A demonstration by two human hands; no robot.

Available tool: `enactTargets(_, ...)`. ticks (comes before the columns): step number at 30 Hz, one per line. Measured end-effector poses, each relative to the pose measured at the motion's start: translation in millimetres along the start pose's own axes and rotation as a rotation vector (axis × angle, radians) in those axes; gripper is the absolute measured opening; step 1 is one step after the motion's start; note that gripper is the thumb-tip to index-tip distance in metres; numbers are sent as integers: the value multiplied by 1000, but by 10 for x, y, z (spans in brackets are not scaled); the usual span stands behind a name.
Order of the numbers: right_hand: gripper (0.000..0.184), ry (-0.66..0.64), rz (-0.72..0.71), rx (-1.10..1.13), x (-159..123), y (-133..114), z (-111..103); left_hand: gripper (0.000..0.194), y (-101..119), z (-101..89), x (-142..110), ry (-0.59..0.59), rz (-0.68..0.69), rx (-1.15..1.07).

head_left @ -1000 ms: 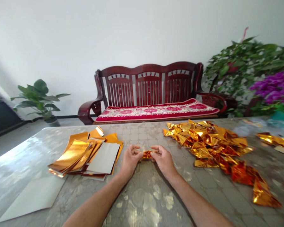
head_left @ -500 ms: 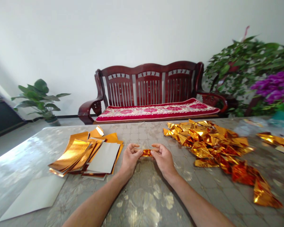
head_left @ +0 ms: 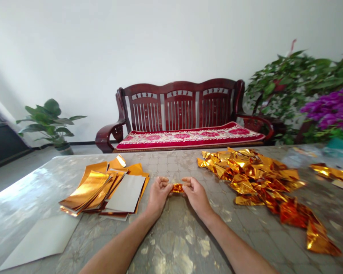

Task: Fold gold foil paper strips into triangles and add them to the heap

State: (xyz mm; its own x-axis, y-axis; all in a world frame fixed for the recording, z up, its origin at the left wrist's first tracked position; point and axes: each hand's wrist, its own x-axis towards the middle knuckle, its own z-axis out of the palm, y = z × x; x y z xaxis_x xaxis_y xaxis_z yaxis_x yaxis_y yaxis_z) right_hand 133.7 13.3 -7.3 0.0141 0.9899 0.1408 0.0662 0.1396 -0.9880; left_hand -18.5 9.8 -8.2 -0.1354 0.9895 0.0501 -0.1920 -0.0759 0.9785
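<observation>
Between my two hands is a small folded piece of gold foil paper [head_left: 177, 188], held level just above the table. My left hand [head_left: 159, 192] pinches its left end between thumb and fingers. At the right end, my right hand [head_left: 194, 192] grips it the same way. To the left lies a loose stack of gold foil paper sheets [head_left: 94, 186], some with the pale side up. A heap of folded gold foil pieces [head_left: 246, 171] spreads over the right side of the table.
One pale sheet [head_left: 42, 238] lies at the front left of the patterned table [head_left: 177, 243]. Clear plastic wrapping [head_left: 303, 155] sits at the back right, near purple flowers [head_left: 331, 108]. Beyond the table stands a dark red wooden bench [head_left: 180, 110].
The whole view has shifted slightly, so everything sits a little lower. Both hands keep their pinch on the folded foil paper, with the fingers curled slightly more.
</observation>
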Motion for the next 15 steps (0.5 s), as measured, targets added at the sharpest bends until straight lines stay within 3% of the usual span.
enactTargets(6, 42, -100, 85, 116, 1, 5, -134, 37, 22, -85, -18, -13, 65, 96)
enactTargets(15, 37, -78, 138, 212, 67, 62, -159, 39, 52, -130, -8, -112, -54, -82)
